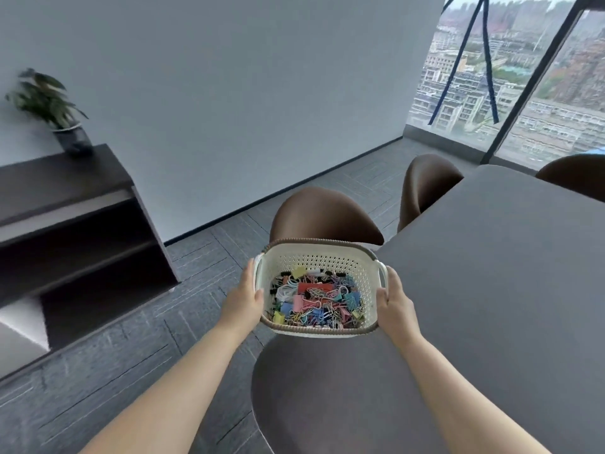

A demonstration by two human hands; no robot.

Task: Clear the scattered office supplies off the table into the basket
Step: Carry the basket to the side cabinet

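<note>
A white perforated basket (322, 258) with a grey-brown braided rim is held up over the left edge of the dark table (491, 290). It is full of colourful binder clips and paper clips (316, 301). My left hand (244, 298) grips the basket's left side below its handle. My right hand (394, 301) grips its right side. I see no loose supplies on the visible tabletop.
Brown chairs stand along the table: one (324, 214) just beyond the basket, another (425, 185) farther back, a third (573, 175) at the far right. A dark shelf unit (75, 217) with a potted plant (55, 109) stands left by the wall. A big window fills the upper right.
</note>
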